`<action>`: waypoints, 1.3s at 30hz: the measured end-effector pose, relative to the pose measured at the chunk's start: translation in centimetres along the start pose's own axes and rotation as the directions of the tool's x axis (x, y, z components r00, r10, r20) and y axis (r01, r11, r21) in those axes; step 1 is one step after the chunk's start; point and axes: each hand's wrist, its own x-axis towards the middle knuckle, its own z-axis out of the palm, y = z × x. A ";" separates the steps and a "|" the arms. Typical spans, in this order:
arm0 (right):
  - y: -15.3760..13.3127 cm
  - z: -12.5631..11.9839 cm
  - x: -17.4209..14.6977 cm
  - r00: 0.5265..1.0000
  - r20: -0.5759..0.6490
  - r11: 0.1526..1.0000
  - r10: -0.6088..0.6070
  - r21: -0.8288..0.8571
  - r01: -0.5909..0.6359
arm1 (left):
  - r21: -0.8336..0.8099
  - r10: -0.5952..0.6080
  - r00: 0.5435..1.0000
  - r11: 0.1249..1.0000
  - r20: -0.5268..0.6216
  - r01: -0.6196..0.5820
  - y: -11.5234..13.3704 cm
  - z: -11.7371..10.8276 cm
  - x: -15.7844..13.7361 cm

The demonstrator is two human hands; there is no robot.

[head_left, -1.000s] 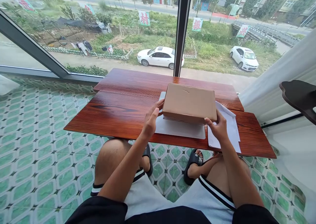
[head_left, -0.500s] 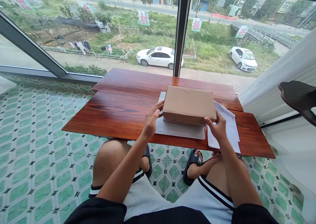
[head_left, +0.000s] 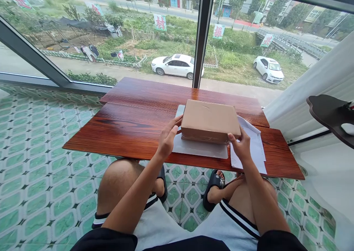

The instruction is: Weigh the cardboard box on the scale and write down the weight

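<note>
Since a second ago the cardboard box (head_left: 210, 120) has barely shifted; the left hand (head_left: 167, 139) and right hand (head_left: 241, 145) stay apart, pressed against its near corners. It rests on a smooth grey sheet (head_left: 199, 148); a push could slide both off the wooden table (head_left: 132, 127).

Box (head_left: 210, 120) — plain tan cardboard, unmarked. Mat (head_left: 199, 149) under it pale grey. Paper (head_left: 253, 146) beside it white with faint print. Table (head_left: 132, 125) red-brown, dark wood grain in streaks. Floor (head_left: 35, 159) tiled green and white, small dark diamonds at joints. Shorts (head_left: 166, 221) white, black stripes at hems. Sandals (head_left: 214, 182) black. Cars (head_left: 177, 65) outside — both white.
</note>
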 end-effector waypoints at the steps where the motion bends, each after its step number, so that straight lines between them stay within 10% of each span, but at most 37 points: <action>1: 0.0 0.0 0.0 1.000 0.000 1.000 -0.002 -0.006 0.002 | 0.001 -0.002 1.000 1.000 -0.001 0.002 0.0 0.0 0.0; 11: 0.7 0.2 0.3 0.984 -0.163 0.995 -0.069 -0.077 0.057 | 0.101 0.048 0.997 0.994 -0.060 -0.042 -0.3 -0.7 0.6; 20: -1.6 -0.1 -0.2 0.716 -0.572 0.916 -0.401 -0.244 0.319 | 0.549 0.464 0.860 0.785 -0.212 -0.288 1.4 -1.9 0.4; 28: -2.4 1.4 -2.3 0.680 -0.111 0.672 -0.724 -0.334 0.661 | 0.730 0.544 0.821 0.631 -0.172 -0.264 3.4 -3.5 -0.6; 35: -3.9 5.3 -4.3 0.364 0.213 0.318 -0.907 -0.219 0.922 | 0.816 0.570 0.775 0.288 0.274 -0.501 7.2 -0.4 -4.7; 39: -3.6 7.2 -5.2 0.291 0.255 0.266 -0.922 -0.127 0.955 | 0.710 0.541 0.621 0.063 0.566 -0.702 9.5 2.0 -6.1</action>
